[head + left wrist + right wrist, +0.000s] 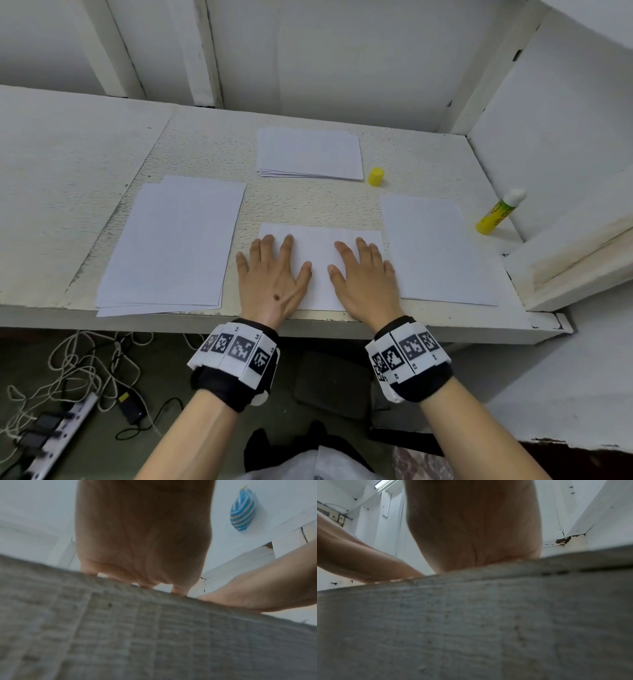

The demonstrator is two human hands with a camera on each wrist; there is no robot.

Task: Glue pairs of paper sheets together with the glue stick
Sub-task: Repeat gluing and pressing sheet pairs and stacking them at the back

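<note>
Both palms flat on the middle sheet

We press our left hand [272, 277] and right hand [364, 277], fingers straight, on the sheet [320, 270] at the table's [85, 154] near edge (glue stick [500, 212] uncapped, far right).

**A makeshift work corner in a worn utility room**

A white-painted shelf [85, 144] with a rough, chipped top serves as the desk, boxed in by peeling white panels [561, 113]. Beneath it, loose cables [85, 363] and a power strip [58, 435] lie on bare concrete floor.
</note>
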